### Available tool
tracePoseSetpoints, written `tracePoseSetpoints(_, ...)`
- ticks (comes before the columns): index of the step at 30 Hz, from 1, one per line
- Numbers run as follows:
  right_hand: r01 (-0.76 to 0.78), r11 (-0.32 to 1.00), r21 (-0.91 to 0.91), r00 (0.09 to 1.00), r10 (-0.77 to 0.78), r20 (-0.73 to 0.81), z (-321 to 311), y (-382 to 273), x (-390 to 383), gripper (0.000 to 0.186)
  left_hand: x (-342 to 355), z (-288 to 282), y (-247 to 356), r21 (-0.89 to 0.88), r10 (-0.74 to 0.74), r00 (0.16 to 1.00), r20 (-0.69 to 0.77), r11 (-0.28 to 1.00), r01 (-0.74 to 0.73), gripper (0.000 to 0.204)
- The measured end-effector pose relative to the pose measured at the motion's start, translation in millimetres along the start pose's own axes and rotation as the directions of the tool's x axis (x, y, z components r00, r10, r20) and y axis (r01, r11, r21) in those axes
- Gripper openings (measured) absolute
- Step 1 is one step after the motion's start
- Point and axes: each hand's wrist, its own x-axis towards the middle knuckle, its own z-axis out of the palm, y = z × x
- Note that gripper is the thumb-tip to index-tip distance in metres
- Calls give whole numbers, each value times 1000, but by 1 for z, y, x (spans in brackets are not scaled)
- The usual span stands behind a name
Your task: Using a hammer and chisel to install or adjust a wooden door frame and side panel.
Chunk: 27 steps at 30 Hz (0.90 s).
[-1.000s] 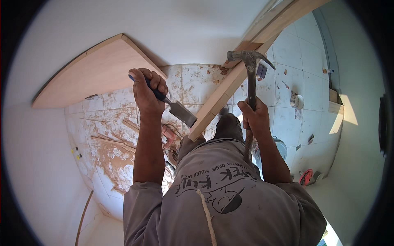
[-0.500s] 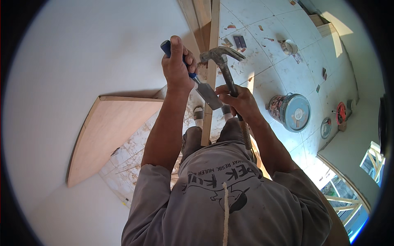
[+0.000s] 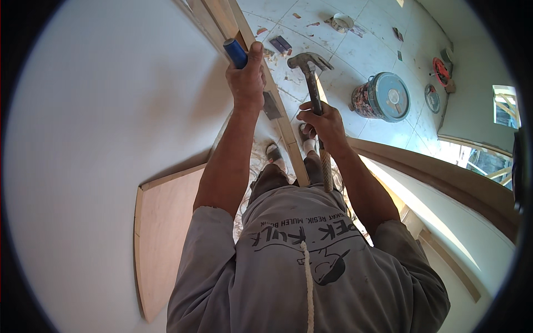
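My left hand [image 3: 247, 83] is closed around a chisel with a blue handle [image 3: 235, 54]. The chisel's wide flat blade [image 3: 271, 105] points down and overlaps a long timber [image 3: 294, 150], which runs from between my legs toward the far left. Whether blade and wood touch, I cannot tell. In my right hand [image 3: 325, 126] is a claw hammer [image 3: 314, 83], gripped midway along its shaft. Its metal head is up and away from me, and its textured grip hangs below the hand. The hammer head is apart from the chisel.
A lidded bucket [image 3: 388, 97] stands on the tiled floor to the right. Beyond are a small round tub [image 3: 342, 23], a dark box [image 3: 281, 45], a red object [image 3: 441, 72] and scattered scraps. A wooden panel [image 3: 166, 222] leans at the left. Window openings [image 3: 505, 105] are at far right.
My view has turned, so the timber now slants to the left. The chisel blade has shifted onto the timber's side. The hammer stays in my right hand, now farther from the chisel.
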Motion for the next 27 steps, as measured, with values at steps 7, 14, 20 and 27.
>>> tracePoseSetpoints(7,-143,989,-22,962,134,-236,-43,31,-46,16,25,1,-21,-17,3,999,38,1000,-2,41)
tracePoseSetpoints(14,-170,985,4,945,164,-284,-50,31,-44,20,34,4,-46,16,-29,999,33,999,28,39)
tracePoseSetpoints(20,-209,977,-29,948,195,-250,-48,24,-36,23,37,-1,-58,26,-36,999,16,999,35,37)
tracePoseSetpoints(27,-211,977,-16,938,198,-284,-50,26,-31,17,33,2,-57,56,-27,1000,8,998,26,42)
